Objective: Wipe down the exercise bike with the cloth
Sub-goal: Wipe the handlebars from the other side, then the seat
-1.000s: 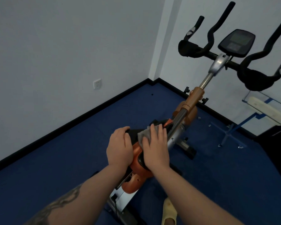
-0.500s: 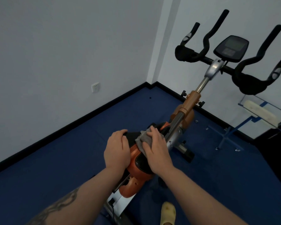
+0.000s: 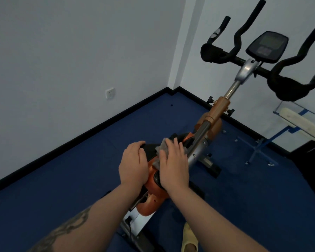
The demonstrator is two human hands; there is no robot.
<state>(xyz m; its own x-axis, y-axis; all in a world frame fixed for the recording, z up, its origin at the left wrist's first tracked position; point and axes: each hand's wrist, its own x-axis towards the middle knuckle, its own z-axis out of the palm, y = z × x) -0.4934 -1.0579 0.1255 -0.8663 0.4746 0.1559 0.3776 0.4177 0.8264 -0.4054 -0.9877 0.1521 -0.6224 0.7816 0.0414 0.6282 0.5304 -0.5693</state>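
Grey cloth (image 3: pixel 162 151): soft, limp, light; pressed flat under right hand (image 3: pixel 174 165), fingers straight, on orange exercise bike (image 3: pixel 154 187) frame, near centre. Left hand (image 3: pixel 133 165): fingers curled, resting on the frame's black top.

Plain white walls (image 3: pixel 62 51) meet in a corner at about 12 o'clock, black skirting (image 3: pixel 76 139) along the bottom. Socket (image 3: pixel 110 93) at 11. Blue floor (image 3: pixel 44 188) everywhere. Clear stand (image 3: pixel 262 148) with blue tape at 3.
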